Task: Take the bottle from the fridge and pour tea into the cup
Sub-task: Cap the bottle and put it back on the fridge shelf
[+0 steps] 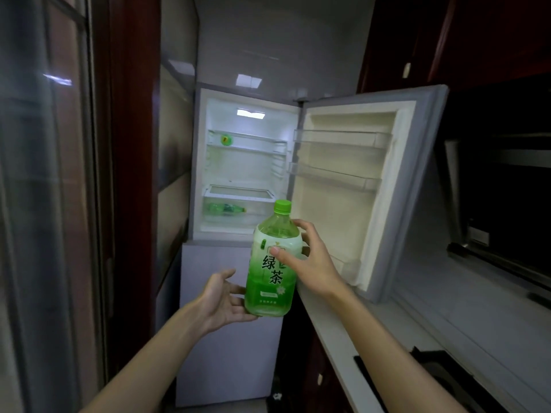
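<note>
The person holds a green tea bottle [270, 262] upright in front of the open fridge [244, 162], out in the air and clear of the shelves. The right hand [310, 263] grasps its upper label, thumb across the front and fingers [301, 226] curled around the shoulder. The left hand [222, 299] cups the base from the side, fingers spread and touching the lower part. The green cap [282, 206] is on. The fridge door [369, 186] stands wide open to the right, above the pale counter [432, 317]. Inside, a second bottle [228, 208] lies on its side in the bottom drawer.
</note>
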### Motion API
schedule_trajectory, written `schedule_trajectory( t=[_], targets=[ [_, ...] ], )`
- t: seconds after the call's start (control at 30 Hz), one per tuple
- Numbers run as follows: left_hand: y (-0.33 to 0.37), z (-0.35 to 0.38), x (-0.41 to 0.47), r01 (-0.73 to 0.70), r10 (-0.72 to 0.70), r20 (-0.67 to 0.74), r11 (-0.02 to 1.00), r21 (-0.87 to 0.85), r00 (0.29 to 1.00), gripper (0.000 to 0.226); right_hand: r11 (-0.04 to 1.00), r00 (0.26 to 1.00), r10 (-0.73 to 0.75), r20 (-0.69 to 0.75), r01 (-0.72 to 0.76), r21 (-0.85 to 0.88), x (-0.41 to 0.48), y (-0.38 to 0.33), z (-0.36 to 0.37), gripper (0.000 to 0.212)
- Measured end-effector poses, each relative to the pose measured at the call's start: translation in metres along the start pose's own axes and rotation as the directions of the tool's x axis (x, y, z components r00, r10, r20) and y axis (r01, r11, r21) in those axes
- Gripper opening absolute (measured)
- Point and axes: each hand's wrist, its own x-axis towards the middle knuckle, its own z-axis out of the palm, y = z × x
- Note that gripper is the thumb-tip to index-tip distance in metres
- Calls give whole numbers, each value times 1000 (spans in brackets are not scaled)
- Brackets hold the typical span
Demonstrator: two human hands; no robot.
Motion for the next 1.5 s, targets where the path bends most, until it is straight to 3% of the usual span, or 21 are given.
schedule_trajectory(
  t=[0.53,1.1,1.5],
  targets=[
    [73,-33,108,-81,71,-168,995,-52,983,68,995,993,-64,98,55,88,143,74,16,56],
    [131,-48,251,-95,69,-199,987,-127,978,63,993,982,-70,173,52,106,287,159,10,63],
    [211,-111,380,-107,84,-158,983,-146,984,62,993,990,-85,108,75,94,427,227,54,59]
  ],
)
